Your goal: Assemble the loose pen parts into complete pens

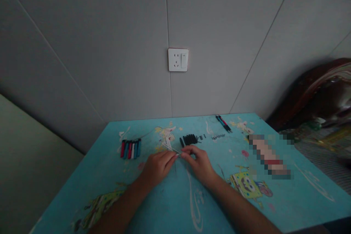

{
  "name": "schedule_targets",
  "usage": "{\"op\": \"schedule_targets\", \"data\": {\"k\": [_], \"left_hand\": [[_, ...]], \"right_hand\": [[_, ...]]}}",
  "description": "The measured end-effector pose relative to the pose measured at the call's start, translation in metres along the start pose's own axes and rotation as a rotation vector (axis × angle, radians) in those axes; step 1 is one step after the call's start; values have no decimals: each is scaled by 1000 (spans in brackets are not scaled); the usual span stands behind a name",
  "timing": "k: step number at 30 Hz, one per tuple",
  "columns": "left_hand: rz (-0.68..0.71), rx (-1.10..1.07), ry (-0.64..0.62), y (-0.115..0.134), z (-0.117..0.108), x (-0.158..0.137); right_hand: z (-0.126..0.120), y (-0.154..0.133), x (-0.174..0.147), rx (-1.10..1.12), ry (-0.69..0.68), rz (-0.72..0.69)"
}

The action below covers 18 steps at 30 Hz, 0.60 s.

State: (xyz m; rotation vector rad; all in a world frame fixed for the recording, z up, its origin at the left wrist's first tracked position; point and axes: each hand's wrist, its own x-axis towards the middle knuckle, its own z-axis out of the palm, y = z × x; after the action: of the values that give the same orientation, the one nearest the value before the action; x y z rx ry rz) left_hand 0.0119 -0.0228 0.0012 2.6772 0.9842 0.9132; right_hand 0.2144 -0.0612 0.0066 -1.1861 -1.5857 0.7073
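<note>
My left hand (159, 166) and my right hand (199, 163) meet over the middle of the table, fingertips pinched. Between them is a thin whitish pen refill (178, 154), mostly covered by the fingers; whether a smaller part sits at its tip I cannot make out. Just beyond my left fingers lies a loose bunch of white refills (167, 143). Behind my right hand, several short black pen parts (189, 139) lie in a row. To the left, several red, blue and white pen barrels (131, 149) lie side by side.
Small springs (218, 136) and tiny dark pieces (201, 137) lie toward the back right. Two whole pens (224, 123) rest near the table's back edge. A blurred-out long object (270, 157) lies at right. The blue table (175, 204) meets a wall with a socket (178, 59).
</note>
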Motion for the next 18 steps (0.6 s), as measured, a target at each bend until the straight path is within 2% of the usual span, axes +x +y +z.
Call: {"op": "schedule_targets", "data": {"k": [9, 14, 18], "left_hand": [[70, 21, -16, -12, 5, -5], [74, -8, -70, -17, 13, -10], [2, -124, -40, -11, 20, -11]], "right_hand": [[-16, -6, 2, -228, -136, -104], [-13, -4, -1, -221, -183, -135], [-14, -1, -2, -182, -165, -102]]}}
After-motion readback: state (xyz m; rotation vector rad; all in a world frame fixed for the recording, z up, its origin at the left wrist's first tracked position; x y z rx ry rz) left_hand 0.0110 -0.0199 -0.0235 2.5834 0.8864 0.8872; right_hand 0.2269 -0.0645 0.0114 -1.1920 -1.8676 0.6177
